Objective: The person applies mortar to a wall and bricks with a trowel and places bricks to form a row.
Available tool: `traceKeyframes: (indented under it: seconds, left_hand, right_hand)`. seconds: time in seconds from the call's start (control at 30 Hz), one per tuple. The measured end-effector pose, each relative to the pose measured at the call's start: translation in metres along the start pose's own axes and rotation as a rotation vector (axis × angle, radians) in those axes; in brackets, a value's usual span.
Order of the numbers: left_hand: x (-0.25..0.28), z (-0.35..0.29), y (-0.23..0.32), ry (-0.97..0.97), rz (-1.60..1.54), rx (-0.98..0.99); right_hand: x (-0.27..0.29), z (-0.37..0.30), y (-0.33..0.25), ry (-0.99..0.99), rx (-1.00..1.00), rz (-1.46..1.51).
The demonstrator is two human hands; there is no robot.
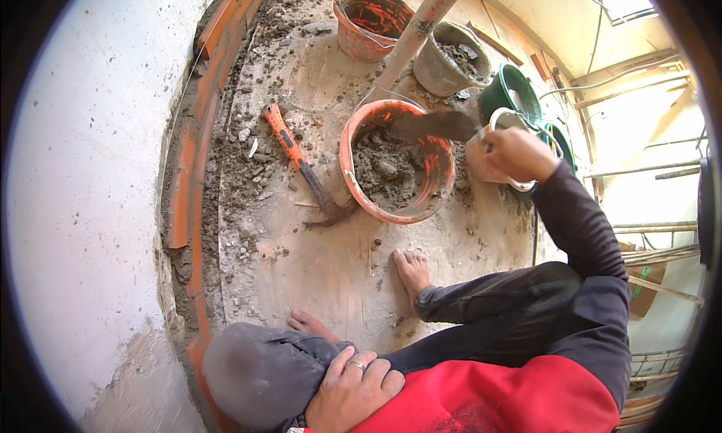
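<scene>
My right hand (520, 156) is closed around the handle of a trowel, which the fingers mostly hide. The dark trowel blade (440, 125) reaches leftward over an orange bucket (347, 162) of wet grey mortar (385, 166). My left hand (355, 391) lies on my bent left knee, its fingers slightly bent and holding nothing. On the floor left of the bucket lies a hammer (301, 166) with an orange and black handle, its metal head toward me. A white-rimmed bucket (502, 118) stands partly hidden behind my right hand.
A row of orange bricks (201, 147) runs along the white wall (90, 170) at left, with mortar crumbs beside it. Farther off stand another orange bucket (361, 45), a grey bucket (436, 64) and green buckets (492, 94). A slanting pole (421, 34) rises between them.
</scene>
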State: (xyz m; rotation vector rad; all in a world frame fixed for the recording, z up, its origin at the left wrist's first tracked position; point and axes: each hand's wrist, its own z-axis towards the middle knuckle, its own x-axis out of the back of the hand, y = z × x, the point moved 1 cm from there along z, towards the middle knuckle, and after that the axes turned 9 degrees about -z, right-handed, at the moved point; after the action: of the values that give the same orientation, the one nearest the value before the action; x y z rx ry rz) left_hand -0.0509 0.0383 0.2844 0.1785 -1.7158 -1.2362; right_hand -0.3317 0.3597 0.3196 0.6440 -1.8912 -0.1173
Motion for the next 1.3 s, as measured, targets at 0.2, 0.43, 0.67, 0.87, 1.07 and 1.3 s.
traceKeyframes:
  seconds: [0.2, 0.43, 0.67, 0.87, 1.07, 1.3]
  left_hand:
    - [0.005, 0.002, 0.004, 0.022, -0.022, -0.006]
    - [-0.002, 0.006, 0.003, 0.013, 0.004, -0.074]
    - [0.007, 0.001, 0.002, 0.041, 0.022, 0.013]
    - [-0.022, -0.005, -0.009, 0.019, -0.185, 0.083]
    - [-0.011, 0.009, -0.004, 0.011, 0.0, -0.034]
    - [-0.016, 0.005, -0.003, 0.054, -0.084, 0.02]
  right_hand:
    - [-0.023, 0.041, 0.096, 0.231, -0.346, 0.231]
    - [-0.142, 0.13, 0.176, 0.038, -0.316, -0.088]
    - [-0.048, 0.049, 0.106, 0.339, -0.416, 0.779]
    - [0.035, -0.009, 0.051, -0.083, 0.053, 0.326]
    - [-0.01, 0.068, -0.025, -0.117, 0.1, -0.253]
    - [-0.031, 0.021, -0.069, -0.064, 0.225, -0.139]
